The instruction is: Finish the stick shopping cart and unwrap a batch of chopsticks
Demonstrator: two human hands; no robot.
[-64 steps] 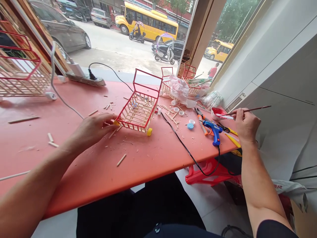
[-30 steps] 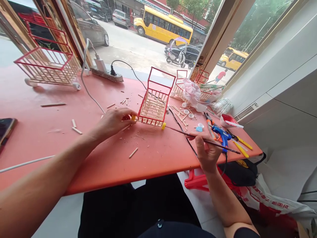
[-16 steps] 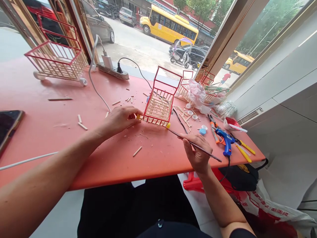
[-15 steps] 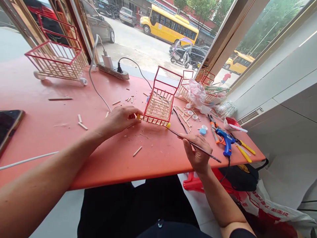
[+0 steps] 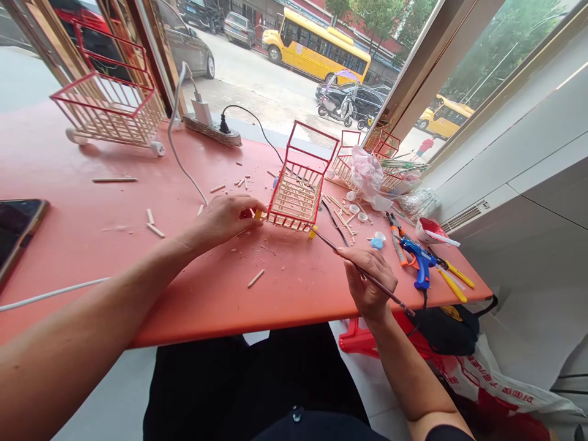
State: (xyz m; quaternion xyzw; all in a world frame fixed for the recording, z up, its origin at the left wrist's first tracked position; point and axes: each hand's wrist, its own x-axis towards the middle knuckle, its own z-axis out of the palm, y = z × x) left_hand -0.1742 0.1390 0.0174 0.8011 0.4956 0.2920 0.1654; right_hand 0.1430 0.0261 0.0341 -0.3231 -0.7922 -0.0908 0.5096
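A small stick-built shopping cart (image 5: 297, 193) with red-painted rim and handle stands on the pink table in front of me. My left hand (image 5: 229, 220) pinches the cart's near left corner, by a yellow wheel (image 5: 258, 214). In my right hand (image 5: 371, 280) is a thin paintbrush (image 5: 362, 269), held like a pen. The brush tip reaches the cart's near right lower corner, close to another yellow wheel (image 5: 313, 232); whether it touches the wood I cannot tell.
A larger cart (image 5: 110, 113) stands at the back left, near a power strip (image 5: 211, 130). To the right lie a blue glue gun (image 5: 419, 260), pliers (image 5: 452, 278), a cup of red paint (image 5: 432, 229) and bottle caps (image 5: 353, 209). Stick offcuts (image 5: 256, 278) are scattered about. A phone (image 5: 18, 233) rests at left.
The brush tip has shifted very slightly at the cart's near right corner, and my right hand has moved a little. The left hand keeps its hold. The whole view has shifted slightly.
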